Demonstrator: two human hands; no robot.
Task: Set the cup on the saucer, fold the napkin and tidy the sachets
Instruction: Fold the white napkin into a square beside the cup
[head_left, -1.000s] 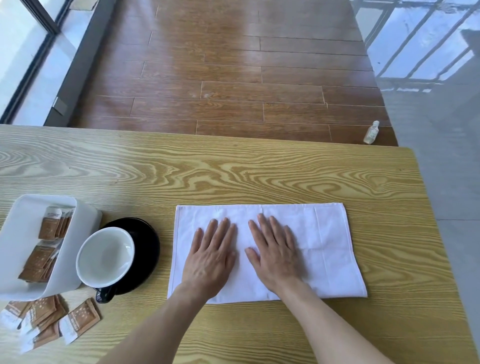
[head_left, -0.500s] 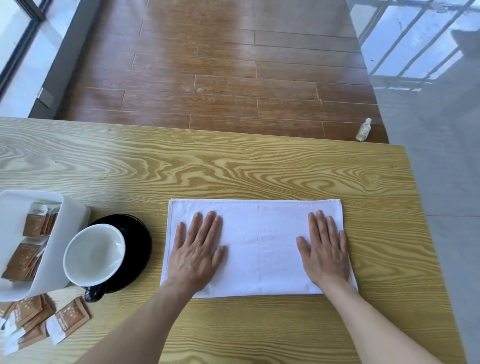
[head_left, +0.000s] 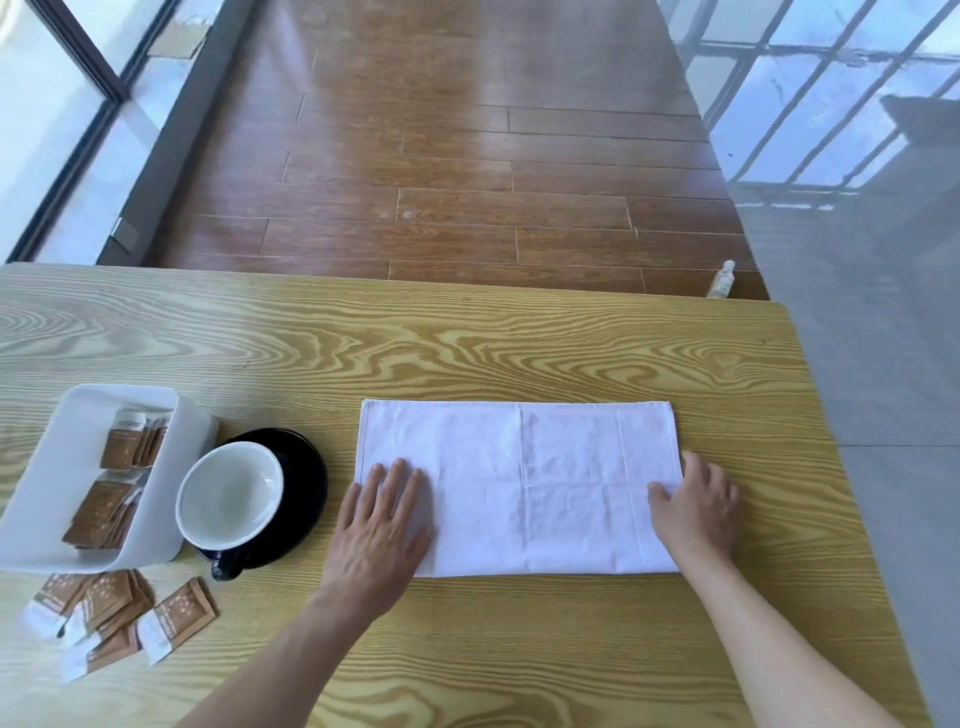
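Napkin (head_left: 519, 486) lies flat near the desk's (head_left: 467, 343) right end, already folded into a long strip. Left fingers (head_left: 397, 480) rest spread and released on its left end; right fingers (head_left: 660, 491) curl at its right edge, seemingly pinching it. Best lift that edge and carry it leftward, matching corners. Bare desk lies behind and in front; cup (head_left: 228, 496) on saucer (head_left: 298, 467) sits close left.

Both forearms bare to the frame's edge, no sleeves showing; left grip (head_left: 382, 525) and right grip (head_left: 698, 512) ungloved, without rings
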